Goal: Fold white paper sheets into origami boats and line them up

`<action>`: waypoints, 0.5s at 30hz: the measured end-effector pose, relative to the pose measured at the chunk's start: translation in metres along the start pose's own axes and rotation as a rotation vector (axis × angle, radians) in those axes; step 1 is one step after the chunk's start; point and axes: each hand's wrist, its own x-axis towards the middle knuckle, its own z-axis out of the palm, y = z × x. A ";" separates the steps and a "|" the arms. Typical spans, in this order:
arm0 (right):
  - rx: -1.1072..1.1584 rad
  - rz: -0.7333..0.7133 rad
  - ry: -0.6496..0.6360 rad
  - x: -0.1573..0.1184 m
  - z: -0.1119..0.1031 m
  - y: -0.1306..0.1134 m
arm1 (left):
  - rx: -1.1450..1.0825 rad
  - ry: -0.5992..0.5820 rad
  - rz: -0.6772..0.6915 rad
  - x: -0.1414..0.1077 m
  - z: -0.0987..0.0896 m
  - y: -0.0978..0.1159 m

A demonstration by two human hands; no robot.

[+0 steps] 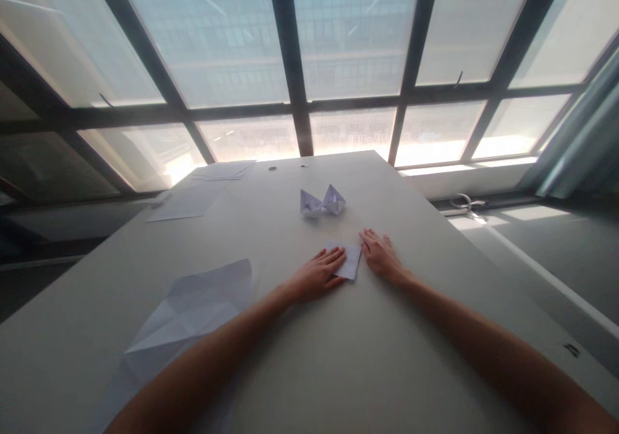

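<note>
A small folded square of white paper (350,265) lies flat on the white table (309,369). My left hand (320,275) rests over its left part, fingers stretched out and pressing it down. Beside the paper's right edge is my right hand (380,255), its fingers extended and lying on the table; whether the fingertips touch the edge I cannot tell. Just beyond both hands stands a folded white paper piece with two pointed ends (322,203).
A large creased sheet (193,311) lies at the left, partly under my left forearm. Several flat white sheets (188,198) are at the far left. Windows (348,34) rise behind the table, and a white cable (467,203) lies off its right side.
</note>
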 end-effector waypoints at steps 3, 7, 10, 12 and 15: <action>0.112 -0.118 0.011 0.000 -0.002 -0.003 | -0.012 0.021 0.002 0.000 0.002 -0.001; 0.136 -0.360 -0.125 -0.003 -0.005 -0.007 | -0.021 0.044 0.010 0.001 0.001 0.000; 0.118 -0.444 -0.196 -0.006 -0.007 -0.008 | -0.029 0.065 0.028 0.001 -0.002 0.002; 0.121 -0.441 -0.202 -0.006 -0.007 -0.008 | -0.027 0.076 0.032 0.001 -0.003 0.004; 0.132 -0.433 -0.197 -0.004 -0.005 -0.007 | 0.002 0.094 0.033 0.001 -0.003 0.005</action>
